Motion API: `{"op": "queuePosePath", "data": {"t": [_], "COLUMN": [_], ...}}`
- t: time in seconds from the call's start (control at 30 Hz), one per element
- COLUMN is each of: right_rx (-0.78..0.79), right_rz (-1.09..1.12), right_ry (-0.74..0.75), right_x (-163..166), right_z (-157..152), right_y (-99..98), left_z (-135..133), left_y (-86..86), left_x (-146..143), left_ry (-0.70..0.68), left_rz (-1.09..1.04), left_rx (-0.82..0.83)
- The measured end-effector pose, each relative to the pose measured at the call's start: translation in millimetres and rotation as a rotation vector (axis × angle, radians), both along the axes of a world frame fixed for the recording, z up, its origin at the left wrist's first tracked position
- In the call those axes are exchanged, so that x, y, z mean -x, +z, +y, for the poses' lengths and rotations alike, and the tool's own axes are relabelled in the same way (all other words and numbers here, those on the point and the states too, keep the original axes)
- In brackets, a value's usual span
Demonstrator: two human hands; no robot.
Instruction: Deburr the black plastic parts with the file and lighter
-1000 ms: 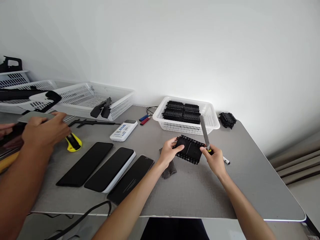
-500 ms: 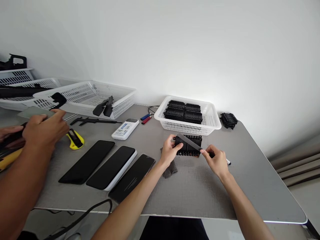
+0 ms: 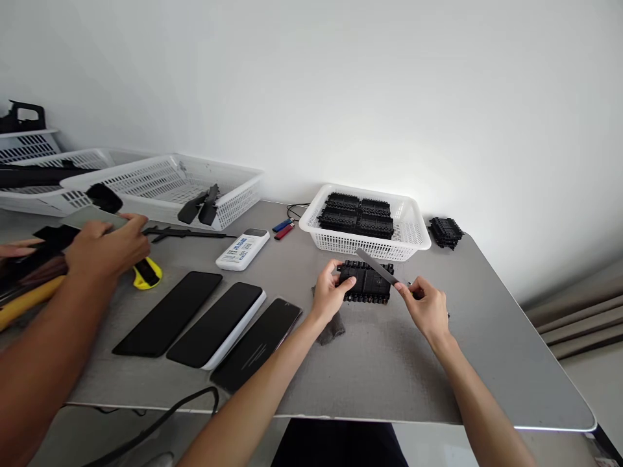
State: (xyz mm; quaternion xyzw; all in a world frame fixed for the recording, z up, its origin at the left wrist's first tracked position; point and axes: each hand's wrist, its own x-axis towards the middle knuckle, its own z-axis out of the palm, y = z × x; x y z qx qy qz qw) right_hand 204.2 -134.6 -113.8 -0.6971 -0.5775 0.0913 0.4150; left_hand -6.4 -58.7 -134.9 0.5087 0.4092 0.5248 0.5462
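My left hand [image 3: 331, 292] grips the left end of a black ribbed plastic part [image 3: 367, 282], standing it on edge on the grey table [image 3: 389, 363]. In my right hand [image 3: 426, 305], fingers closed round the handle, is a flat metal file [image 3: 377, 267]. Its blade slants up and left across the top edge of the part. A small grey cloth [image 3: 332, 327] lies under my left wrist.
A white basket [image 3: 413, 237] of the same black parts stands just behind; a few more [image 3: 444, 231] lie to its right. Three dark phone-like slabs [image 3: 214, 324], a remote [image 3: 242, 250] and a yellow cutter [image 3: 143, 272] lie left. Another person's hand [image 3: 104, 246] works at far left.
The black part went from lying flat to standing on edge. The file swung down from pointing upward to lie across the part's top, then slid slightly right. The other person's hand shifted right.
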Motion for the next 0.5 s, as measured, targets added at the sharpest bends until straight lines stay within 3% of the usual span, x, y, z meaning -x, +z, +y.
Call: {"op": "queuePosePath", "data": {"t": [0.2,0.5], "right_rx": [0.039,0.004], "right_rz": [-0.004,0.044], "right_ry": [0.13,0.057], "right_x": [13,0], "right_z": [-1,1], "right_y": [-1.7,-1.9], "left_z": [-4,0], "left_y": [1.3,1.4], "left_x": [-4,0], "left_ry": [-0.007,0.023], "left_rz": [-0.022,-0.035], "left_rx": [-0.026,-0.013]}}
